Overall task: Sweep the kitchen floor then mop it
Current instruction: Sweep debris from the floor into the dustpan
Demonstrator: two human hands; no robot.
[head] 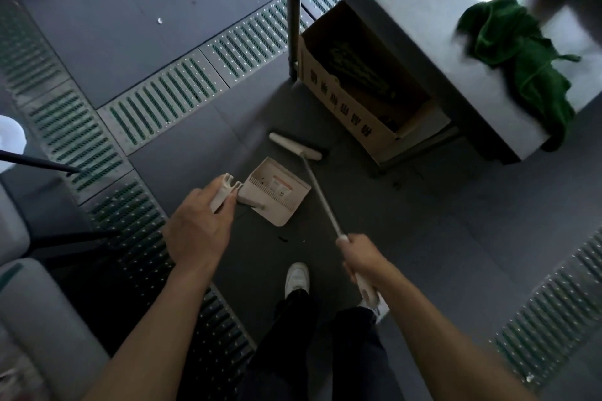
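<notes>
Dustpan handle (224,188) grasped by left hand (195,228), broom handle (321,198) clenched in right hand (360,259)

The 2 bare forearms reach in from 7 and 5 o'clock toward the middle of view. The left hand (195,225), back up, curls its fingers and thumb round the dustpan handle (221,194), pointing to 1 o'clock. The right hand (361,257), at 3 o'clock of it, is fisted round the broom handle (365,286).
</notes>
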